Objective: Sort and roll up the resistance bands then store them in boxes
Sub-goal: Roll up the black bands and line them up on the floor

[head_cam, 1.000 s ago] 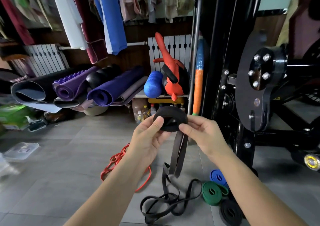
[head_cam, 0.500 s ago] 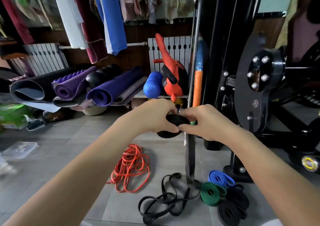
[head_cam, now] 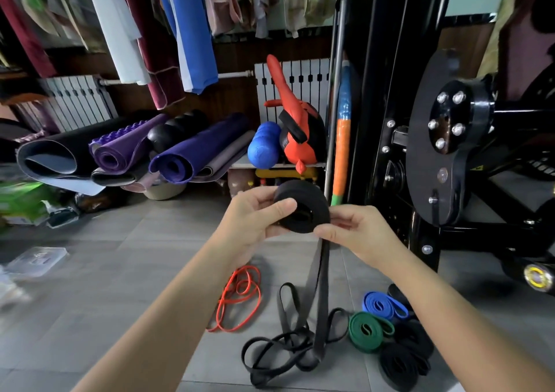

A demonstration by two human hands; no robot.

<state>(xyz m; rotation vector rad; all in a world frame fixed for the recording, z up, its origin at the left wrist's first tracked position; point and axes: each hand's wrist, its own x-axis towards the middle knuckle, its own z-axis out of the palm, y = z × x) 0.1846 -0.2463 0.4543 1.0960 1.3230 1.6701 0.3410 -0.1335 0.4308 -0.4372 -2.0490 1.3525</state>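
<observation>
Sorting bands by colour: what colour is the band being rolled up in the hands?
Black. The band shows best in the head view, the only one.

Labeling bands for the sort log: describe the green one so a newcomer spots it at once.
Start at the black gym machine on the right and drop to the floor at its foot. The green band lies there, between the blue roll behind it and the black rolls nearer the camera. It is the only green one, coiled into a flat oval.
</observation>
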